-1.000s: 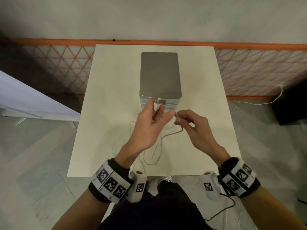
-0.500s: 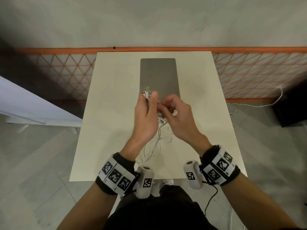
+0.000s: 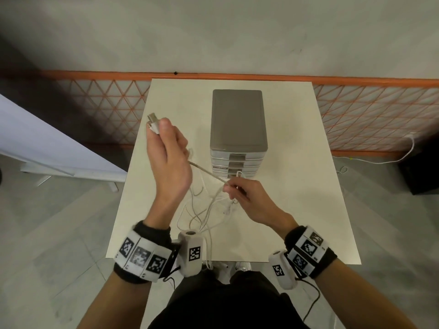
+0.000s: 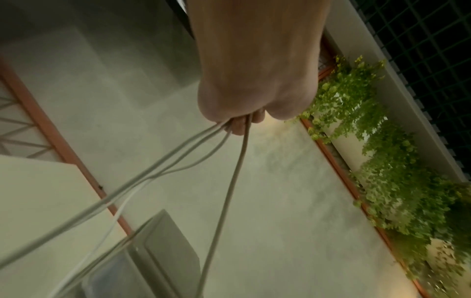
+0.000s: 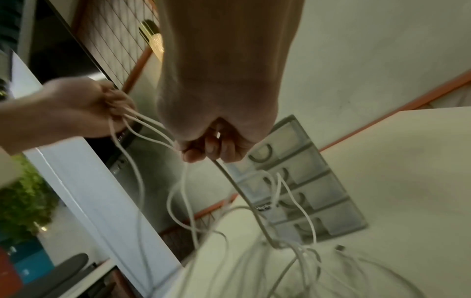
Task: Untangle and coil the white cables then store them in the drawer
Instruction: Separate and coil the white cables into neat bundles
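Gripping the plug ends of the white cables, the left hand is raised up and out to the left of the table, fingers curled round a small bundle with a connector poking out past the thumb. From the left wrist view several strands leave the closed fist and fan downward. The right hand is lower and nearer the body, just in front of the drawer unit, its fingertips pinching one strand; that grip is closed on a cable too.

Between the two grips one strand runs taut, and its long axis slants from upper left at the left hand down to lower right at the right hand. That line is what the next move seems to turn on. Everything still knotted lies below and toward the person from the right hand: a loose heap of loops resting on the table, with some strands trailing over the near edge (how many cables are in it cannot be counted). The right hand is plainly the nearer one to the tangle, touching or almost touching its top; the left is well apart from it.

Judging from this, the right grip is best placed to slide along the taut strand or tease loops free while the left anchors the ends. All the drawers appear closed, with one loop lying against the lower fronts, so storing is not yet begun.
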`<state>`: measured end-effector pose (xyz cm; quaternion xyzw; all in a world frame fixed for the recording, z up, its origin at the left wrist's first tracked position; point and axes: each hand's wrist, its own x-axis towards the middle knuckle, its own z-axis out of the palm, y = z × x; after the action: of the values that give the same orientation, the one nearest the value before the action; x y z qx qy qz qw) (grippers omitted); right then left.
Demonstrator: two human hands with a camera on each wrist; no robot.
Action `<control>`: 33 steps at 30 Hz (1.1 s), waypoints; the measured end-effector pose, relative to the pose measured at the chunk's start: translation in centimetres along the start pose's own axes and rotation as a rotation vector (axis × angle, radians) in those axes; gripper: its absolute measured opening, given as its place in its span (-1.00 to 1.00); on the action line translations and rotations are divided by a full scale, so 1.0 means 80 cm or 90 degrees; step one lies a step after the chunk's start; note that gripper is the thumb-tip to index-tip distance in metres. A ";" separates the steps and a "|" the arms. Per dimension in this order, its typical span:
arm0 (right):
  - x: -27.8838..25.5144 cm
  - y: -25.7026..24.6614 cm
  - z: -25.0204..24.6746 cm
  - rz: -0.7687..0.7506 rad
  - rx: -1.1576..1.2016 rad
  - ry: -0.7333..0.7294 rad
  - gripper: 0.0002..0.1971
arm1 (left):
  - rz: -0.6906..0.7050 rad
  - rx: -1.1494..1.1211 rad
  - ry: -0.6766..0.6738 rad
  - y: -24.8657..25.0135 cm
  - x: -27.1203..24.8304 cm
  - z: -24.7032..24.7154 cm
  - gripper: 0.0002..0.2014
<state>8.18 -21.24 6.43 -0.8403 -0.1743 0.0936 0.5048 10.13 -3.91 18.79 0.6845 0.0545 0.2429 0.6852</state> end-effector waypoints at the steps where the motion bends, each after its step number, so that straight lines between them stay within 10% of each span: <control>1: -0.003 0.011 0.000 0.015 -0.008 -0.012 -0.82 | 0.005 -0.019 0.015 0.003 0.005 -0.006 -0.65; 11: 0.005 0.034 -0.027 0.063 -0.180 -0.011 -0.64 | 0.001 0.032 -0.039 -0.004 -0.001 -0.029 -0.72; 17: 0.014 -0.027 -0.061 0.061 -0.295 0.013 -0.67 | 0.033 0.232 -0.268 -0.016 -0.020 -0.020 -0.81; 23: 0.020 -0.076 -0.083 0.005 -0.155 0.030 -0.68 | -0.022 0.337 -0.483 -0.043 -0.022 -0.007 -0.89; 33: 0.024 -0.085 -0.086 -0.033 -0.033 0.039 -0.87 | 0.021 0.298 -0.534 -0.042 -0.014 -0.009 -0.87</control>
<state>10.87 -23.20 15.74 -0.8508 -0.1828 0.0497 0.4902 9.75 -3.53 15.23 0.8601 -0.1842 -0.0625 0.4716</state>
